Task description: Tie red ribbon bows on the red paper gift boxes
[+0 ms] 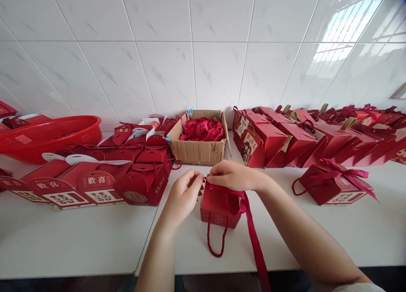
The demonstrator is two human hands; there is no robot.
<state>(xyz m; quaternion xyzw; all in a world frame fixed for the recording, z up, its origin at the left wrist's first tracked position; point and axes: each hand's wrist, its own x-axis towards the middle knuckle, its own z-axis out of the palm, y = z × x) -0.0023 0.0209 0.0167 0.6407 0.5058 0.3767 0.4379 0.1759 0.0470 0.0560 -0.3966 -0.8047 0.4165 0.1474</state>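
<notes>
One right hand (233, 175), frame centre, fingers gripping the crimson satin ribbon (254, 237) over small red cardboard box (213, 205), probably for tension; left hand (185, 192) pinched, can't tell on what.

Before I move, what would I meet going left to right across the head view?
Red basket, red box with a round gold emblem, left hand, box being handled, bow-tied box.

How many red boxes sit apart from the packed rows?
2: one box beneath the right hand, one bow-tied box farther right. Others may be hidden.
</notes>
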